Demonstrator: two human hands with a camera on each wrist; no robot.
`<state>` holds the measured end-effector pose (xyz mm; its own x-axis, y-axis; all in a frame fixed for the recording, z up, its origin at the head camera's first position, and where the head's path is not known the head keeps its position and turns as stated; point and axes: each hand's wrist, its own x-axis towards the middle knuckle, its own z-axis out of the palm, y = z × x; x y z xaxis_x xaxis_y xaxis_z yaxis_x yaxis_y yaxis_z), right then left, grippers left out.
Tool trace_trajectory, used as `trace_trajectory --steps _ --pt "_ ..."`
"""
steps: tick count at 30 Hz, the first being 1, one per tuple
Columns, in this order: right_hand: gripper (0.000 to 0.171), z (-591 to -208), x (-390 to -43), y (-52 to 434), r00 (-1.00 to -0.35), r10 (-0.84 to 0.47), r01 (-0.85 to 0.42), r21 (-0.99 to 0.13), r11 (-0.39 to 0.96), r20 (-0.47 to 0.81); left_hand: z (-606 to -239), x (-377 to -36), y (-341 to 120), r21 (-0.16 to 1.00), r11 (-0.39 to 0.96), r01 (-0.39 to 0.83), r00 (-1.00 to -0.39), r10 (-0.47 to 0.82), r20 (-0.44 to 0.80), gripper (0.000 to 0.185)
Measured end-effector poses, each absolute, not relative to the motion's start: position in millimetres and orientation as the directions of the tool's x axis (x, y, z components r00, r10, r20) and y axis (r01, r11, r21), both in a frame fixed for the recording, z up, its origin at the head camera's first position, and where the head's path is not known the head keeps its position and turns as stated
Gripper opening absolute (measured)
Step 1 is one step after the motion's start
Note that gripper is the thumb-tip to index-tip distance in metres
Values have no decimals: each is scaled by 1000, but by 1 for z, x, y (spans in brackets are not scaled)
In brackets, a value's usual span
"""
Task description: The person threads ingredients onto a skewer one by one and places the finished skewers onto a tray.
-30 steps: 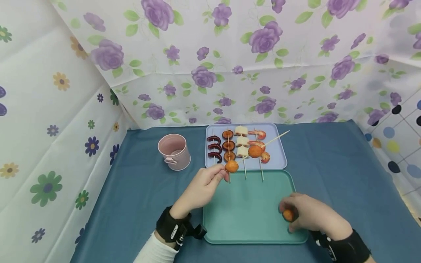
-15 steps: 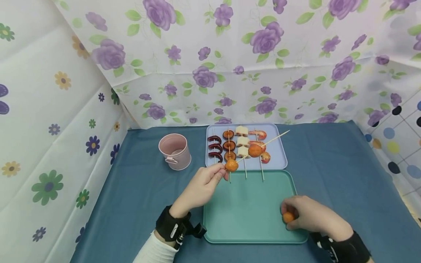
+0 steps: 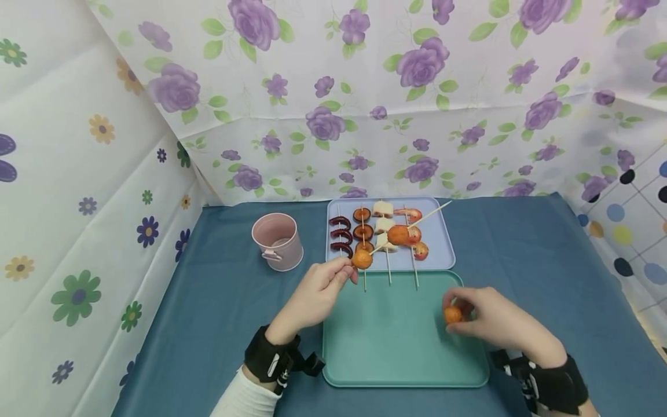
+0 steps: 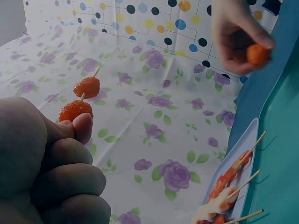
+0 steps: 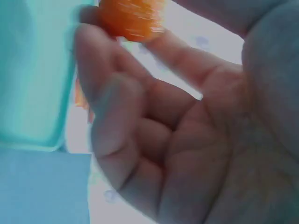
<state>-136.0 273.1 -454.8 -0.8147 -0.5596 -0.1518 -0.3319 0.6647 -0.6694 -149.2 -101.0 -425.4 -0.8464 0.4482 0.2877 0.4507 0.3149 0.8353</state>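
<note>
My left hand [image 3: 318,294] pinches a thin wooden skewer [image 3: 435,210] near its lower end. Two orange balls are threaded on it: one ball [image 3: 362,259] right at the fingertips, another ball [image 3: 398,235] farther up; the tip sticks out bare, slanting up and right. In the left wrist view the thumb presses beside the lower ball [image 4: 74,111]. A third, loose orange ball [image 3: 453,314] is held between the thumb and fingers of my right hand [image 3: 492,315], raised over the right side of the green tray [image 3: 396,347]. The right wrist view shows that ball [image 5: 133,18] at the fingertips.
Behind the green tray, a lilac tray [image 3: 443,246] bears skewers of tentacle pieces [image 3: 341,234], mushroom slices [image 3: 363,232], white chunks [image 3: 383,225] and shrimp [image 3: 409,214]. Some skewer ends overhang the green tray. A pink bucket [image 3: 278,243] stands left, on the blue cloth [image 3: 224,324].
My right hand has closed on the loose orange ball and lifted it up and away from the green tray's right edge. The left hand with the skewer has shifted slightly left.
</note>
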Motion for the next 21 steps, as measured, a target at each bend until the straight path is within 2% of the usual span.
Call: trace_trajectory --steps 6,11,16,21 --pt "34 -429 -142 262 -880 -443 -439 -654 616 172 -424 -149 -105 839 314 443 -852 438 286 27" --pt "42 -410 -143 246 -886 -318 -460 -717 524 337 -422 -148 -106 847 307 434 -854 439 279 27" --pt "47 -399 -143 234 -882 -194 -472 -797 377 430 -421 -148 -107 847 309 433 -854 440 277 27" --pt "51 -396 -143 233 -921 -96 -387 -864 321 377 -420 -149 -108 842 310 441 -850 446 281 27"
